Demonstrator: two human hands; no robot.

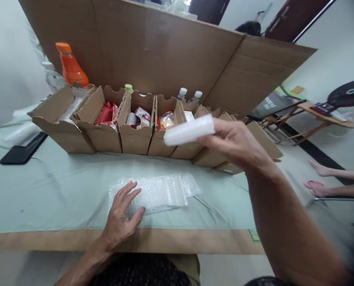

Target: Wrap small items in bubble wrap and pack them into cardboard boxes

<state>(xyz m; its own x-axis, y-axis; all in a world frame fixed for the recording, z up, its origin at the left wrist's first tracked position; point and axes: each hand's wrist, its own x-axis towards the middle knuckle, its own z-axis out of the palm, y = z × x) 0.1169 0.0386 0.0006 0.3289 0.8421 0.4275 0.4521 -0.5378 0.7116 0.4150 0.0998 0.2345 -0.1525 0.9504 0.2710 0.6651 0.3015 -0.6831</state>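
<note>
My right hand is closed on a white bubble-wrapped packet, raised in front of the middle cardboard bins. Its contents are hidden under the wrap. Below it, flat bubble wrap sheets lie on the pale green tablecloth. The fingers of my left hand are spread, resting at the left end of these sheets. Behind the packet runs a row of open cardboard bins, holding red packets, a snack bag and other goods.
A tall cardboard panel stands behind the bins. An orange bottle and a clear bottle are at the left, near a black flat device. To the right are a wooden folding stand and another person's legs.
</note>
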